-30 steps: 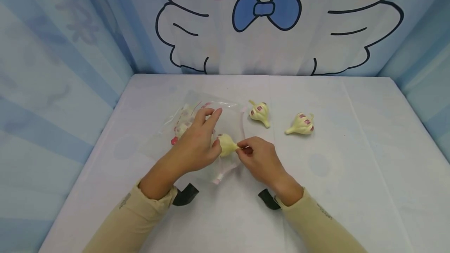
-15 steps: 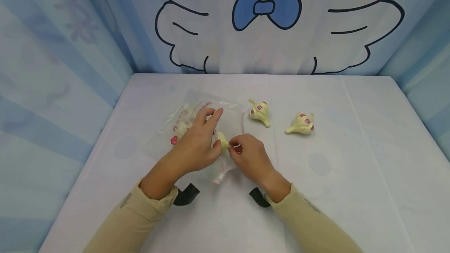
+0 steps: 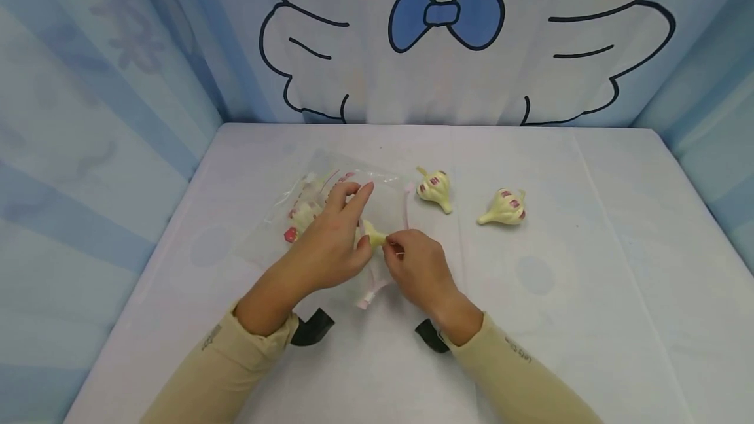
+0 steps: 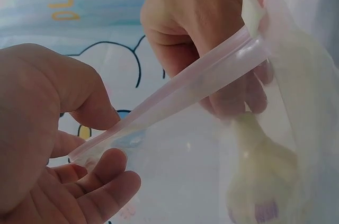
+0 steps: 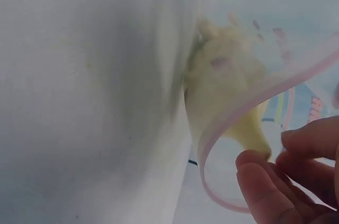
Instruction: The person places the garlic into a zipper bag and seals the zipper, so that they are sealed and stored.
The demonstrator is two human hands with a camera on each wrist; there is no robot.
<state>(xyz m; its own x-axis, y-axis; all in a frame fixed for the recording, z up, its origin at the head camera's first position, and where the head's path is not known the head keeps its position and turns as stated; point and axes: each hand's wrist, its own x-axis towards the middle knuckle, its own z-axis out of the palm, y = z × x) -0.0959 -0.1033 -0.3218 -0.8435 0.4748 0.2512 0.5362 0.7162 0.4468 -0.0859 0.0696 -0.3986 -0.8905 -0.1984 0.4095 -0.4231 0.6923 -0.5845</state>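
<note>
The right hand (image 3: 417, 268), fingertips pinching the stem, has slid a garlic bulb (image 3: 372, 234) farther into the clear bag (image 3: 384, 203) than a second ago, leaving mainly the stem outside. The left hand (image 3: 328, 241), loosely curled, pinches the bag's pink edge (image 4: 175, 92). Beyond, a second bulb (image 3: 434, 190) and third bulb (image 3: 504, 208) lie on the tabletop (image 3: 565, 319).

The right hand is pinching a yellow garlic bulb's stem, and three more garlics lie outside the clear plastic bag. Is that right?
The head view shows two, not three: a purple-marked garlic beside the clear plastic bag and a farther garlic. The right hand does pinch the yellow garlic bulb by its stem.
</note>
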